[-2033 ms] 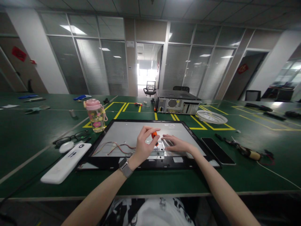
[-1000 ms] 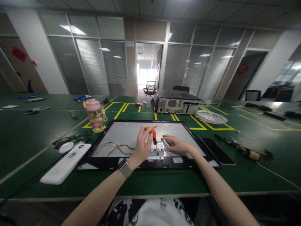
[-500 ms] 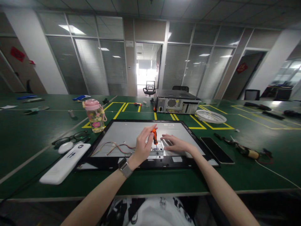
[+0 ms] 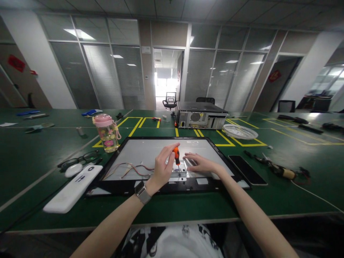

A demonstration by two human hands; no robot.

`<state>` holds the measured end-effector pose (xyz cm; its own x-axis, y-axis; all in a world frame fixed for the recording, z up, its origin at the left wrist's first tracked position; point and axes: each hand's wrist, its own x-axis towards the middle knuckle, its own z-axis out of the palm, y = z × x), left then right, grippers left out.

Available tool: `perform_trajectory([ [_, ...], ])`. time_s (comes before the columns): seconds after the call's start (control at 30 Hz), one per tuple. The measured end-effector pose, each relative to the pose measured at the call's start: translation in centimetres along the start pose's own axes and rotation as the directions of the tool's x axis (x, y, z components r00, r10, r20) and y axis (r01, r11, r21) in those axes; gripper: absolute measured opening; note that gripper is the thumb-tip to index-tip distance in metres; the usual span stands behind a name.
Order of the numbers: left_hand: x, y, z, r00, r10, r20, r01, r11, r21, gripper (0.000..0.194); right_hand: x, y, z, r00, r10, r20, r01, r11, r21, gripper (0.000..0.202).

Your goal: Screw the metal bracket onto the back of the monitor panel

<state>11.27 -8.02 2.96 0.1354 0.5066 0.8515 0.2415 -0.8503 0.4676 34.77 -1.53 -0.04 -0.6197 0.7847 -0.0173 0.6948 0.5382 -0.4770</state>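
An orange and black screwdriver stands nearly upright, its tip down on a small metal bracket at the near side of a display panel. My left hand, with a watch at the wrist, is closed around the screwdriver's handle, the fingers along its top and side. To the right of the tool, my right hand lies flat with its fingers stretched out over the panel beside the bracket. Thin coloured wires trail across the panel to the left of my left hand.
Left of the panel are a pink-lidded bottle, glasses and a long white device. A phone lies to the right. Behind stand a computer case and a white plastic basket. Cables and tape lie farther right.
The camera view has shifted very slightly. Both hands and the screwdriver keep the same place on the panel.
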Motion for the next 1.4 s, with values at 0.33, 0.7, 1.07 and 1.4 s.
perform_trajectory([
  [0.33, 0.42, 0.62, 0.04, 0.996, 0.0, -0.087, 0.008, 0.995, 0.095, 0.022, 0.04, 0.2, 0.06, 1.0, -0.002, -0.021, 0.002, 1.0, 0.003, 0.069],
  [0.7, 0.4, 0.72, 0.01, 0.998, 0.015, -0.059, -0.011, 0.998, 0.056, 0.026, -0.19, -0.18, -0.16, 1.0, 0.015, -0.012, -0.014, 1.0, 0.016, 0.07],
  [1.07, 0.44, 0.43, -0.18, 0.999, 0.018, -0.039, -0.016, 0.998, 0.056, 0.031, -0.1, -0.22, -0.23, 1.0, 0.015, -0.012, -0.014, 1.0, 0.025, 0.068],
  [1.4, 0.53, 0.55, -0.21, 0.999, 0.015, -0.048, -0.012, 0.998, 0.067, 0.026, 0.0, -0.11, -0.14, 1.0, 0.025, -0.001, -0.025, 1.0, -0.005, 0.07],
])
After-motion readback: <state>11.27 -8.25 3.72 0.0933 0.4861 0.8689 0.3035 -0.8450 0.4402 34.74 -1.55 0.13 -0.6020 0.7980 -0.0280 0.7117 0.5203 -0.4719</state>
